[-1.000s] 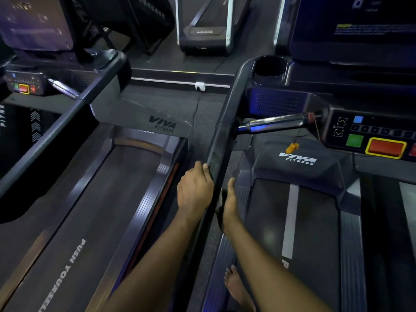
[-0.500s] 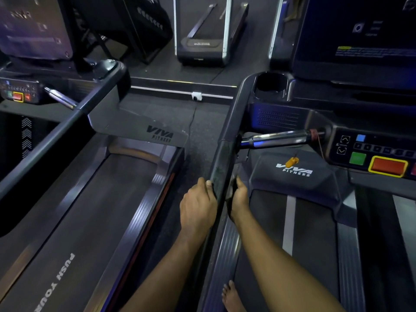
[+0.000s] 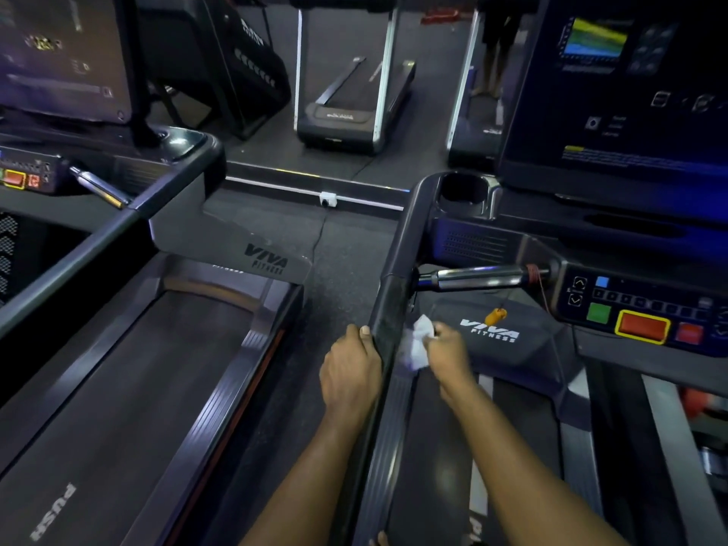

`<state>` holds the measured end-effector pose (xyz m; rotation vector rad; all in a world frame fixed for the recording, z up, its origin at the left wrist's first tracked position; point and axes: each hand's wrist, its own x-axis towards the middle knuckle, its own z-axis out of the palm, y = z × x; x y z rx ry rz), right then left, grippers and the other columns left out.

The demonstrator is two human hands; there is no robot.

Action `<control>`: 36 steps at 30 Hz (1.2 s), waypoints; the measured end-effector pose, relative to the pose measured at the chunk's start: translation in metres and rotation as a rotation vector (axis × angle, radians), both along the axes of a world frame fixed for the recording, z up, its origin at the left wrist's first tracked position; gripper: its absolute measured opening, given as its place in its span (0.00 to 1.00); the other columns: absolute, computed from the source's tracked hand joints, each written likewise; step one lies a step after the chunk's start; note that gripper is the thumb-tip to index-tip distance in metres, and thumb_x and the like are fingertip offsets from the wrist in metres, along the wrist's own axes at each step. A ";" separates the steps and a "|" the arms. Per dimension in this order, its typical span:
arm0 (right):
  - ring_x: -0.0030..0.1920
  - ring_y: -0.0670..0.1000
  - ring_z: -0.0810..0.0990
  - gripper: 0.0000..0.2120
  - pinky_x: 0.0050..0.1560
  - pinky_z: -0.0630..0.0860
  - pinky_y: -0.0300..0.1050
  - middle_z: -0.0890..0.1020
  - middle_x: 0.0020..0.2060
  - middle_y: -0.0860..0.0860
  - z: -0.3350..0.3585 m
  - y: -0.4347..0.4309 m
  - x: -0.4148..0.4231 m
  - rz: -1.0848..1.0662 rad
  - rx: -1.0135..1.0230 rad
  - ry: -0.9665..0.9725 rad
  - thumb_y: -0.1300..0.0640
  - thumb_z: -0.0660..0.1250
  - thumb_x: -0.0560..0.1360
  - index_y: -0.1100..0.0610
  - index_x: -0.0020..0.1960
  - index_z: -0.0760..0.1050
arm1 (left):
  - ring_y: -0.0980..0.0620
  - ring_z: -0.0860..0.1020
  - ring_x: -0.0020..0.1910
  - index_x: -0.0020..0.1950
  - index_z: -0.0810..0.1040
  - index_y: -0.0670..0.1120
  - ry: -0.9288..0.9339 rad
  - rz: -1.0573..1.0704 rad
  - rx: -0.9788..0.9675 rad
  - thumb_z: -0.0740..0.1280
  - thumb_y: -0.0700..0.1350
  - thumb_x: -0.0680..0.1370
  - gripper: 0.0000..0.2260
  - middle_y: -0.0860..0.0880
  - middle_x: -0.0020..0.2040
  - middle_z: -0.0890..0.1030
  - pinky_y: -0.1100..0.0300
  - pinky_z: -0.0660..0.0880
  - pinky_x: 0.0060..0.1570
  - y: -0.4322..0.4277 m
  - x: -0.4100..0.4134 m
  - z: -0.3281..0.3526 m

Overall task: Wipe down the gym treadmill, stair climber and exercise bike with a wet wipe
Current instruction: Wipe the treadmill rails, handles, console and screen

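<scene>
While your left hand (image 3: 350, 372) curls its fingers round the treadmill's dark side handrail (image 3: 394, 269), your right hand (image 3: 449, 352) pinches a crumpled white wet wipe (image 3: 419, 342) at three o'clock of that rail (whether it touches is hard to tell). Toward two o'clock of the wipe, the motor cover (image 3: 524, 348) reads "VIVA FITNESS", with an orange safety clip (image 3: 494, 317) just above the lettering. The neighbouring treadmill (image 3: 266, 260) at nine o'clock bears the same logo, and its belt (image 3: 118, 407) shows "PUSH".
</scene>
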<state>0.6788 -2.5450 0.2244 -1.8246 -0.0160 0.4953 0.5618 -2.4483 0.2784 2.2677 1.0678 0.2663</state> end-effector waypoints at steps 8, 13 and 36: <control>0.57 0.49 0.81 0.22 0.60 0.75 0.38 0.83 0.59 0.52 0.086 0.028 0.068 0.226 -0.125 -0.795 0.72 0.61 0.77 0.58 0.68 0.78 | 0.41 0.80 0.50 0.55 0.75 0.44 -0.033 0.033 -0.042 0.50 0.53 0.86 0.18 0.42 0.50 0.82 0.48 0.75 0.48 0.006 0.042 0.010; 0.81 0.51 0.56 0.24 0.81 0.50 0.50 0.62 0.79 0.54 0.050 0.021 0.089 1.093 -0.400 -1.014 0.56 0.57 0.86 0.60 0.80 0.61 | 0.41 0.80 0.49 0.55 0.75 0.45 -0.038 0.083 -0.035 0.51 0.52 0.86 0.16 0.43 0.50 0.83 0.50 0.72 0.46 0.011 0.065 0.007; 0.78 0.53 0.62 0.29 0.80 0.50 0.51 0.69 0.76 0.54 0.082 0.116 0.273 1.097 -0.897 -1.124 0.42 0.45 0.85 0.57 0.76 0.68 | 0.47 0.75 0.39 0.46 0.67 0.51 0.102 0.219 0.011 0.46 0.53 0.86 0.16 0.50 0.40 0.77 0.50 0.70 0.42 0.010 0.123 0.002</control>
